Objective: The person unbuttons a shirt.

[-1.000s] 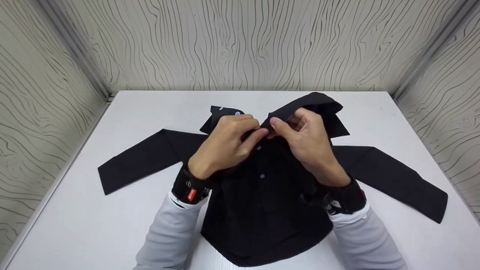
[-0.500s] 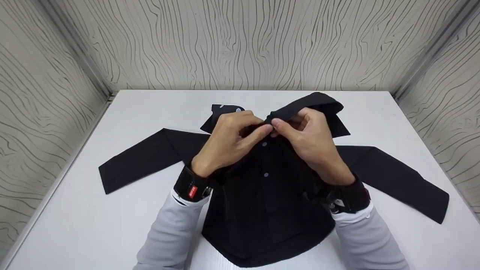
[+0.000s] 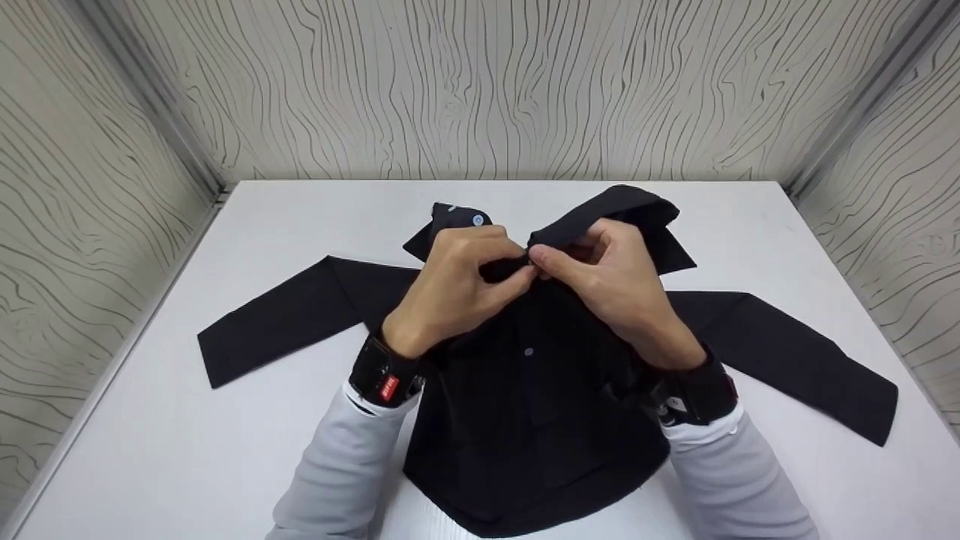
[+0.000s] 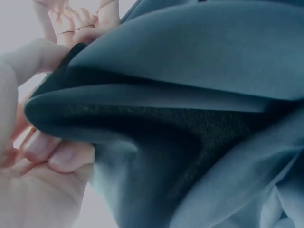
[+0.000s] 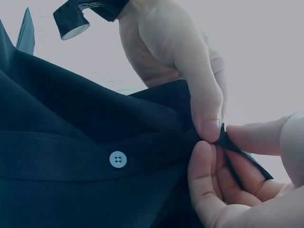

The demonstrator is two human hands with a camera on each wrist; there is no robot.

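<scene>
A black long-sleeved shirt lies front up on the table, its collar end raised between two hands. My left hand pinches the front edge of the fabric near the collar with thumb and fingers. Right beside it, my right hand grips the collar-side edge, thumb on top, fingers under the cloth. In the right wrist view the fingertips of both hands meet at the dark placket, with a pale button a little way below them. The button or hole under the fingertips is hidden. Folds of cloth fill the left wrist view.
The shirt's sleeves spread out to both sides on the white table. A collar flap with a light button stands behind the left hand. Wood-grain patterned panels enclose the back and sides.
Both hands stay at the collar edge with small finger shifts; the right thumb has moved slightly left. The upper placket button seen before is now covered. The left collar flap has risen a little.
</scene>
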